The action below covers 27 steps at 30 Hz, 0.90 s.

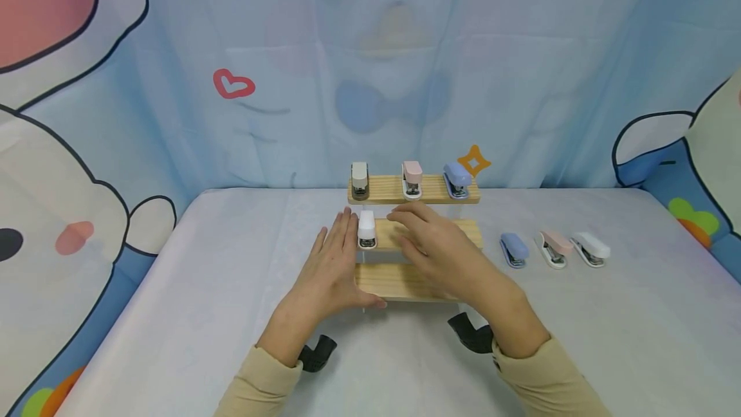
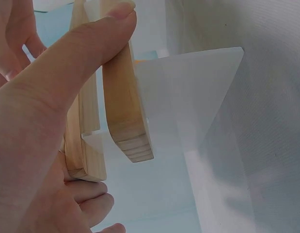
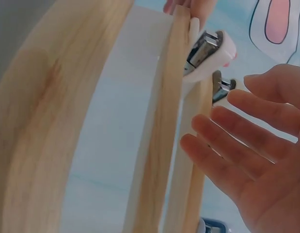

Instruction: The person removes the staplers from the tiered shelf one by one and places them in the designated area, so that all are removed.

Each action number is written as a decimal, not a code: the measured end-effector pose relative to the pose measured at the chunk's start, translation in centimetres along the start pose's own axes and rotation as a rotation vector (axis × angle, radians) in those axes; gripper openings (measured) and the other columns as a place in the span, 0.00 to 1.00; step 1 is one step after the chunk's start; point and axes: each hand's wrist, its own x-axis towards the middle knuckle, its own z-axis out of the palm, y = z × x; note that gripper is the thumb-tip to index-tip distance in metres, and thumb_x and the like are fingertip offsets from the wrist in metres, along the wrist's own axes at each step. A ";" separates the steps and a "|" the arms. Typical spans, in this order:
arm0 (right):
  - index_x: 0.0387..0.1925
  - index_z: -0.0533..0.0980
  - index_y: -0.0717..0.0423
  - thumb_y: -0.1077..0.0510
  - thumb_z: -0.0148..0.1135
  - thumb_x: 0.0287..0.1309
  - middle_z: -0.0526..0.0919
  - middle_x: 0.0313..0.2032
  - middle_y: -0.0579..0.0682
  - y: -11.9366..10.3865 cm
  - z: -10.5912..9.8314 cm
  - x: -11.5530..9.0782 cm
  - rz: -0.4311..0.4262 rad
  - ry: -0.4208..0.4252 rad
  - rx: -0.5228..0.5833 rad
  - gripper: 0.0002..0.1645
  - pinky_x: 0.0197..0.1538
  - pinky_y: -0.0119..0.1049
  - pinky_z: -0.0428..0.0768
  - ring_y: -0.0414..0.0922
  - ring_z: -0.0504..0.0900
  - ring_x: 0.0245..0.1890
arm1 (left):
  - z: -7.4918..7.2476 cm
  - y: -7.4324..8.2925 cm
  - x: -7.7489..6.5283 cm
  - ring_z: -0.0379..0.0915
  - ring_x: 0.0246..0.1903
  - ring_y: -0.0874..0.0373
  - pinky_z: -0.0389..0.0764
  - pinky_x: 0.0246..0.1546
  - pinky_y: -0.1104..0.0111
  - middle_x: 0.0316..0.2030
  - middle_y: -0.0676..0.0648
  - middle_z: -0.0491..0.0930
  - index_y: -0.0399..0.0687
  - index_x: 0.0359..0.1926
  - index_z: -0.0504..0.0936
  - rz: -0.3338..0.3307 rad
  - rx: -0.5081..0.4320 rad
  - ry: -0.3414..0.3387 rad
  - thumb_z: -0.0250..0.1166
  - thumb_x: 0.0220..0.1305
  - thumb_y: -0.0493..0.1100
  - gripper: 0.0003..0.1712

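A tiered wooden display rack (image 1: 405, 280) with three steps stands on the table. On the left end of its middle step sits a white mini stapler (image 1: 367, 229). My left hand (image 1: 330, 269) lies along the rack's left end with fingers straight, and its thumb (image 2: 67, 58) touches the front board. Above the middle step hovers my right hand (image 1: 440, 246), fingers loosely bent, holding nothing; the right wrist view shows it apart from the white stapler (image 3: 210, 53). Along the top step stand a grey-white stapler (image 1: 359, 179), a pink stapler (image 1: 412, 179) and a blue stapler (image 1: 457, 179).
To the right of the rack, on the white tablecloth (image 1: 579, 340), lie another blue stapler (image 1: 514, 250), another pink stapler (image 1: 554, 248) and another white stapler (image 1: 590, 248). A blue cartoon-printed curtain (image 1: 289, 134) hangs behind the table. Translucent panels (image 2: 188, 87) support the rack's boards.
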 end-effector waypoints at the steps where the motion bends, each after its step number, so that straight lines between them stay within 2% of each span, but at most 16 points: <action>1: 0.56 0.77 0.63 0.62 0.60 0.66 0.78 0.57 0.58 0.0 0.2 0.1 0.003 -0.002 0.007 0.19 0.53 0.47 0.83 0.53 0.82 0.53 | 0.0 0.0 0.0 0.35 0.79 0.48 0.47 0.78 0.51 0.79 0.39 0.38 0.36 0.78 0.42 0.000 -0.001 -0.001 0.79 0.34 0.71 0.83; 11: 0.64 0.70 0.63 0.62 0.63 0.64 0.74 0.62 0.58 -0.1 2.3 0.7 -0.045 0.006 0.049 0.28 0.60 0.49 0.80 0.54 0.78 0.59 | 0.0 0.0 -0.1 0.34 0.79 0.48 0.46 0.78 0.50 0.79 0.38 0.37 0.36 0.78 0.40 0.001 -0.009 -0.005 0.79 0.34 0.71 0.84; 13: 0.66 0.68 0.61 0.62 0.63 0.64 0.72 0.63 0.58 -0.2 2.5 0.7 -0.055 0.003 0.059 0.30 0.58 0.48 0.81 0.53 0.79 0.58 | -0.1 0.0 -0.1 0.34 0.79 0.48 0.46 0.78 0.49 0.79 0.38 0.37 0.35 0.78 0.39 0.001 -0.012 -0.004 0.80 0.34 0.71 0.84; 17: 0.69 0.67 0.54 0.62 0.62 0.65 0.69 0.65 0.59 -0.3 2.8 0.8 -0.064 -0.012 0.063 0.32 0.48 0.45 0.84 0.51 0.82 0.49 | -0.2 0.0 0.0 0.33 0.79 0.48 0.46 0.78 0.50 0.79 0.38 0.37 0.36 0.78 0.38 -0.002 -0.012 -0.005 0.80 0.34 0.71 0.84; 20: 0.68 0.69 0.51 0.61 0.62 0.65 0.69 0.66 0.58 -0.4 2.8 0.8 -0.059 -0.025 0.055 0.31 0.43 0.43 0.84 0.49 0.82 0.45 | -0.2 0.0 0.0 0.34 0.79 0.48 0.45 0.78 0.50 0.79 0.38 0.37 0.37 0.78 0.38 -0.004 -0.014 -0.005 0.80 0.34 0.71 0.84; 27: 0.60 0.73 0.57 0.61 0.63 0.65 0.71 0.65 0.57 -0.4 2.7 0.7 -0.025 -0.026 0.057 0.22 0.53 0.46 0.83 0.52 0.80 0.57 | -0.2 0.0 0.0 0.34 0.79 0.48 0.46 0.78 0.49 0.79 0.38 0.38 0.37 0.78 0.40 0.000 -0.030 -0.006 0.80 0.34 0.70 0.83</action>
